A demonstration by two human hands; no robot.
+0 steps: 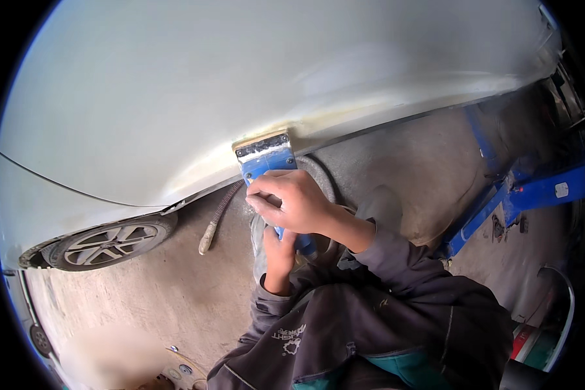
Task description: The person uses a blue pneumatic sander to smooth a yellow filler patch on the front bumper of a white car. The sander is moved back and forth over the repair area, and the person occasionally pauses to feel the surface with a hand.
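Risked, as a judgement, gouging the pale car panel (175,84), most likely through uneven pressure or a tilt of the blue sanding tool (266,162) onto one corner of its wide head (264,145). Risked also cutting too deep into the yellowish patch (211,162) along the curved lower edge, if kept long on one spot. Might have snagged on the ribbed hose (320,174), looped just to the right, and been jerked off line.

Was held at the near end in the left hand (279,252), closed around the handle (307,246), and over the middle in the right hand (297,197), with fingers curled narrow and the underside of that grip hidden. Lay under and beyond both hands, with the wide head at the far end, touching the panel, and the handle pointing near. Stood well apart from the car wheel (110,247) at left and the blue metal arm (533,195) at right.
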